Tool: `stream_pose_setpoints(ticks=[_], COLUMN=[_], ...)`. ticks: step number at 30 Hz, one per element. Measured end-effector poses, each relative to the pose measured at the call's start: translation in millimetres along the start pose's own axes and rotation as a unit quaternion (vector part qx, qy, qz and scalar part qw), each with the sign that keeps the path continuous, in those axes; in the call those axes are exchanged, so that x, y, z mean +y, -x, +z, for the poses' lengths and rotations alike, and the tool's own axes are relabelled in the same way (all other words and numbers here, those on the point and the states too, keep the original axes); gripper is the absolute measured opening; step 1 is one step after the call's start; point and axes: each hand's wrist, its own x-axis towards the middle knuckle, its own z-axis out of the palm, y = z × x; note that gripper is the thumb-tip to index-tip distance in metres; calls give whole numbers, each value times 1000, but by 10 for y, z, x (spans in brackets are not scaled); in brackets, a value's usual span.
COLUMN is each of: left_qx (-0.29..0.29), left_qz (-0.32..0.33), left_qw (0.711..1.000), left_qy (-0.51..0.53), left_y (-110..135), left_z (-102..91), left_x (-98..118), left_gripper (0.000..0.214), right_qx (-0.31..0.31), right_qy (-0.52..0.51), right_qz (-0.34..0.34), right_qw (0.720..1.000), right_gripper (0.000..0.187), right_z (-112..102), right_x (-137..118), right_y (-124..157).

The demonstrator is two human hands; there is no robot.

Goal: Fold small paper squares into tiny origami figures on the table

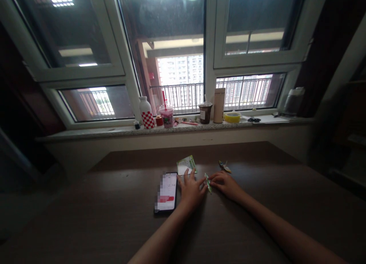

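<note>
A small, narrow green-and-white folded piece (207, 183) stands between my two hands over the brown table (114, 237); whether it is paper or a plastic wrapper I cannot make out. My left hand (191, 187) has thumb and forefinger on its left side, with the other fingers spread toward the window. From the right, my right hand (225, 184) pinches it with the fingertips, the remaining fingers curled. Just beyond the left fingers lies a green-and-white sheet or packet (187, 165). Past the right hand rests a small multicoloured crumpled or folded item (225, 166).
A lit phone (167, 193) lies left of my left hand. Along the windowsill (120, 132) stand a checkered bottle (147, 113), a pink drink cup (167, 117), a dark drink cup (205, 114), a tan flask (219, 105), yellow tape (232, 117) and scissors (254, 119).
</note>
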Motion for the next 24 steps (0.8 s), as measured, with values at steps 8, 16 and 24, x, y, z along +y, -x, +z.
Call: stream_pose_setpoints(ticks=[8,16,24], left_qx=[-11,-23,-10], left_qz=[17,-11,-3], left_qw=[1000,1000,1000], left_qy=[18,-9,-28], left_y=[-8,-46,-68], left_z=[-48,-50,-98], left_x=[41,-32,-46], left_gripper=[20,26,21], right_qx=[9,19,34], right_qy=[11,14,88], right_qz=[-5,-8,-12], right_qw=[1000,1000,995], right_gripper=[22,20,28], right_z=[28,-12,38], right_x=[60,-25,-3], right_y=[-16,9,19])
